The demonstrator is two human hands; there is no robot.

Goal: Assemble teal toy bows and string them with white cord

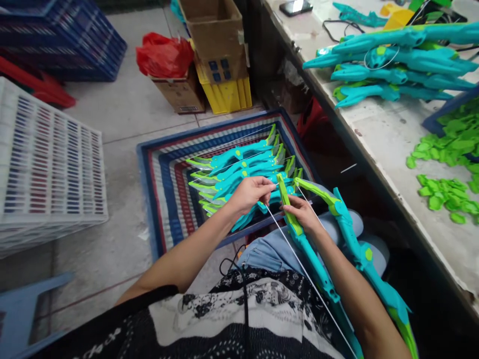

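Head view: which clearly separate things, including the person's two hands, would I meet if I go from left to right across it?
White crate, red plastic bag, left hand, right hand, small green pieces on the table.

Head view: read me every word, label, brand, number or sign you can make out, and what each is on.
None can be read for certain.
Dark label strip on the small brown carton: too small and blurred.
Pale script-like marks on the black patterned shirt: blurred, perhaps only pattern.
Green-and-teal piece in the right hand: no lettering visible.
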